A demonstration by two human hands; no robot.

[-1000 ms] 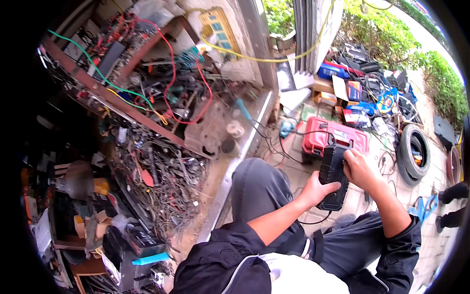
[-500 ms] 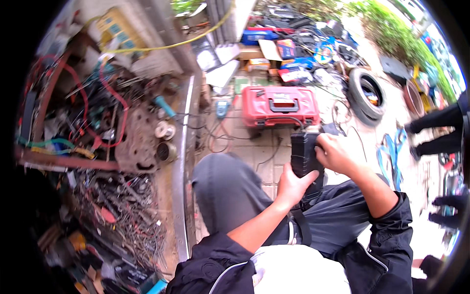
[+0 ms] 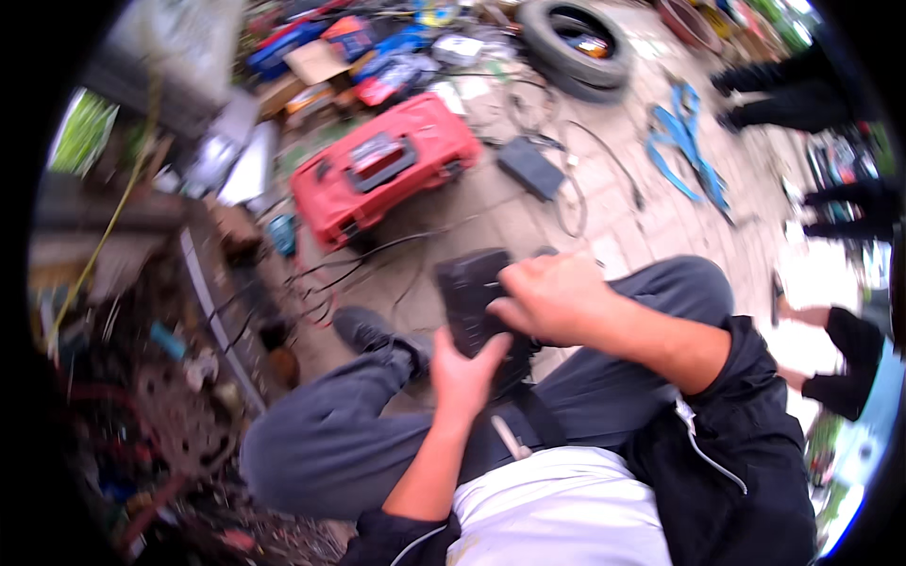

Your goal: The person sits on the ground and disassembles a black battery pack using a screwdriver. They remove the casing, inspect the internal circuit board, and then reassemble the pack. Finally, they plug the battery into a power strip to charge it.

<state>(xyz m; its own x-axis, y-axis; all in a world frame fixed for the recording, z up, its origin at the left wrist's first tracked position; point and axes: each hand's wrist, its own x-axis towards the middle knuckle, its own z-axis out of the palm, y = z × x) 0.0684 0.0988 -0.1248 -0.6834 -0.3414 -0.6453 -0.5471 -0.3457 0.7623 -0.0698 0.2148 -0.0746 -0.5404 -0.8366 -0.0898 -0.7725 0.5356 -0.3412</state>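
Black case (image 3: 465, 288) (blurred), left fingers (image 3: 493, 352) clamped low, right fingers (image 3: 520, 279) clamped on its right edge

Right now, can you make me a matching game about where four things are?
1. red hard toolbox
2. dark round rubber tyre
3. flat blue strap
4. black block-shaped device

A. in the left hand and right hand
B. farthest right of the four
C. farthest left of the four
D. at the picture's top edge

Pairs: 1-C, 2-D, 3-B, 4-A

The device (image 3: 469, 288) looks matt plastic, the case (image 3: 382, 170) smooth plastic, the trousers (image 3: 326, 457) cloth.
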